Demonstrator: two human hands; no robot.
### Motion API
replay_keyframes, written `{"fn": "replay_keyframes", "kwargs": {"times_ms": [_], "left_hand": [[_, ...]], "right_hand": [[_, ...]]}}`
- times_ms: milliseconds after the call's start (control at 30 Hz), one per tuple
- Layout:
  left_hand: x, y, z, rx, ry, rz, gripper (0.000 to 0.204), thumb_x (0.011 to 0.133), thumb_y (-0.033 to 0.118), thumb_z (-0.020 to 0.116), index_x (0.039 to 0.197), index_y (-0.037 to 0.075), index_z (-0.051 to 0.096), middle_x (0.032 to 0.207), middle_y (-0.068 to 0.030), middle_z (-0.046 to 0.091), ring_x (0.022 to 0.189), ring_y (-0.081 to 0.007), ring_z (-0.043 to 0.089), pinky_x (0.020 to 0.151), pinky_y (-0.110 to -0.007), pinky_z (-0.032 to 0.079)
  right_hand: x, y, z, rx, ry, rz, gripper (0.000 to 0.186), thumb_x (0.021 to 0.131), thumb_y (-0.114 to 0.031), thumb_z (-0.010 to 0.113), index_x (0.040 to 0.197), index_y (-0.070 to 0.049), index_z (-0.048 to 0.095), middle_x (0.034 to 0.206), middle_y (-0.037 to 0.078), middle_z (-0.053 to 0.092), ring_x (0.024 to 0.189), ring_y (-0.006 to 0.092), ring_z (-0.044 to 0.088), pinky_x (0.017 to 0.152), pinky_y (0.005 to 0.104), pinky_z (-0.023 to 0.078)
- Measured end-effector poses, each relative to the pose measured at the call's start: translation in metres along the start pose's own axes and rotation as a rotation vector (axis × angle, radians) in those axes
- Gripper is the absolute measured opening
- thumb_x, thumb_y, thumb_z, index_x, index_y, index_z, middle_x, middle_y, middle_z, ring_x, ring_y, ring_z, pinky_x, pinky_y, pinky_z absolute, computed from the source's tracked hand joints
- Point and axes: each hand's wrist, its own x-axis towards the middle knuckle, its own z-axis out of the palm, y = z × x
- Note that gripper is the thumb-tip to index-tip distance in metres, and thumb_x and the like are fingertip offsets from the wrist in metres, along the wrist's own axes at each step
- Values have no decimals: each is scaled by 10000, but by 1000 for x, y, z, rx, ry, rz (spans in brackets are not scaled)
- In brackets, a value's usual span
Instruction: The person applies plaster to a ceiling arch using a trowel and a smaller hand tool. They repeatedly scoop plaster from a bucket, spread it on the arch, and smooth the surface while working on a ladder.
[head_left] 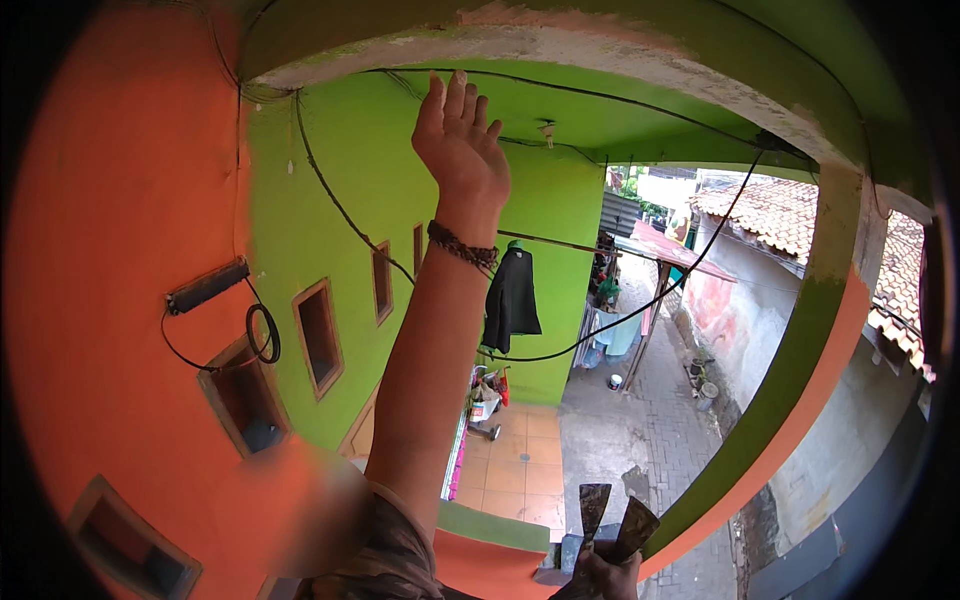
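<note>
My left hand (462, 140) is raised high on a stretched arm, with a dark braided bracelet (462, 247) round the wrist. Its fingers are extended and slightly apart, holding nothing. The fingertips are close to the lower edge of a green beam (640, 40), whose underside is a rough, bare grey strip; I cannot tell whether they touch it. Low at the right, my right hand (610, 575) is closed round two putty knives (594, 508), their broad, stained blades pointing up and fanned apart. The handles are mostly hidden in the hand.
Black cables (345, 215) sag across the space around my raised arm. An orange wall (130, 200) with a black cable box (207, 286) stands left. Beyond hang a dark jacket (512, 300) and a ceiling lamp holder (547, 133). A green-and-orange pillar (800, 400) rises right; a paved lane (650, 440) lies below.
</note>
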Motion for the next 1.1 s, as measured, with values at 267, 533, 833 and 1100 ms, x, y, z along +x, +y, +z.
{"fn": "replay_keyframes", "kwargs": {"times_ms": [267,533,833,1100], "left_hand": [[-98,57,-62,-291,-214,-235,761,902,566,310,1398,-9,255,1459,-234,173,1360,-376,139,1099,-485,128],[-227,89,-144,-222,-178,-389,707,920,548,308,1407,36,283,1433,-257,253,1318,-407,259,1057,-496,243],[-350,70,-143,-223,157,-702,1382,451,873,570,1460,178,-69,1511,-158,-98,1399,-290,-51,1107,-421,10],[-402,56,-126,-543,270,-756,1158,648,706,570,1462,144,-32,1506,-167,63,1395,-290,56,1114,-448,53]], "right_hand": [[2,-21,29,-17,-166,104,128,838,-102,631,885,18,641,597,49,589,393,82,492,329,214,349],[18,8,43,-117,-309,100,192,706,-62,685,845,67,655,689,76,642,553,121,600,493,228,477],[2,-28,104,106,-668,102,341,779,-174,675,981,78,564,790,123,609,643,172,585,594,286,472],[6,-36,108,-126,-844,-18,296,730,-181,664,907,53,624,733,100,614,665,193,573,626,305,428]]}}
